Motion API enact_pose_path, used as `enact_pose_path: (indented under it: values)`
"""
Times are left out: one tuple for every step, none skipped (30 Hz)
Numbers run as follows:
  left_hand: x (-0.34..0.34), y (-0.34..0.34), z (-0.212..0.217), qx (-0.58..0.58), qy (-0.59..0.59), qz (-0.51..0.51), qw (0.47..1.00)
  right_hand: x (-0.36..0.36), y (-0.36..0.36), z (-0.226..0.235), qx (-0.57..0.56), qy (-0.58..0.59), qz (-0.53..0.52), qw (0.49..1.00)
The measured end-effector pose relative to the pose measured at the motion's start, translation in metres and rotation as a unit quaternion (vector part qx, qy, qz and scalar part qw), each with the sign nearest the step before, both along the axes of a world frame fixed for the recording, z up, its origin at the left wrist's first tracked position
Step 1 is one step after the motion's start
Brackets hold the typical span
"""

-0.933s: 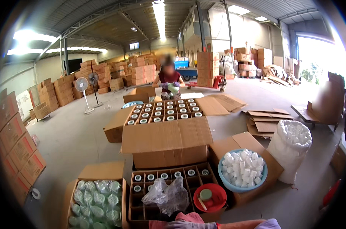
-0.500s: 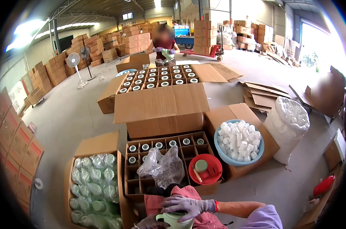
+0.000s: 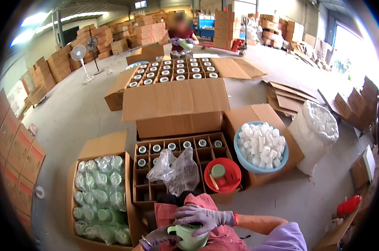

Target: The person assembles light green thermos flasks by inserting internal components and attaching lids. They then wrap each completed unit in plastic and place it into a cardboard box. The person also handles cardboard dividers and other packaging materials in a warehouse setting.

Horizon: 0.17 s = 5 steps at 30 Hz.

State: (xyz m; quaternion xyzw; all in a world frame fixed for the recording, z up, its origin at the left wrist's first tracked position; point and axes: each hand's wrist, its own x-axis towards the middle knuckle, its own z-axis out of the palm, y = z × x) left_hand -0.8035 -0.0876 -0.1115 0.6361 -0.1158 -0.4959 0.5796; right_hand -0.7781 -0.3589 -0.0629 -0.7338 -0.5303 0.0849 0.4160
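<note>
A pale green jug [image 3: 193, 239] with a looped handle rests in my lap over a reddish cloth [image 3: 210, 202]. My left hand [image 3: 159, 236], in a greyish purple glove, is closed on the jug beside its handle. Over the jug's mouth lies my gloved right hand [image 3: 200, 218], its fingers curled across the top and gripping the rim. What is under that palm is hidden. Just beyond my knees, crumpled clear plastic bags [image 3: 177, 172] lie on a divided carton [image 3: 140, 180] with several white-lidded items in its cells.
A red basin [image 3: 235, 184] holding a green lid sits on the carton's right. Beside it, a blue basin [image 3: 238, 144] is heaped with white caps. Bagged green jugs [image 3: 101, 180] fill a box at left. A co-worker [image 3: 181, 35] stands behind another full carton [image 3: 177, 100].
My view has tipped slightly downward, so more of the jug shows. Both hands keep their hold on it. The co-worker's green item has changed angle in their hands.
</note>
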Motion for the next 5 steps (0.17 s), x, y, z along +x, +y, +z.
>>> enact_pose_path:
  values:
    - [0.001, 0.004, -0.007, 0.005, 0.000, 0.004, 1.000, 0.000, 0.000, 0.001, -0.007, 0.003, 0.002, 1.000]
    - [-0.001, 0.006, -0.016, 0.009, 0.004, 0.006, 1.000, -0.001, 0.000, -0.002, -0.008, -0.006, -0.006, 1.000]
    - [-0.006, 0.010, -0.021, 0.014, 0.009, 0.008, 1.000, 0.000, -0.001, -0.006, -0.001, 0.005, -0.014, 1.000]
    - [-0.006, 0.006, -0.013, 0.018, -0.049, 0.007, 0.999, 0.001, -0.003, -0.010, 0.004, 0.019, -0.022, 1.000]
    - [-0.001, 0.012, -0.015, 0.042, -0.015, -0.026, 0.999, 0.002, -0.004, -0.011, 0.020, 0.059, -0.026, 0.998]
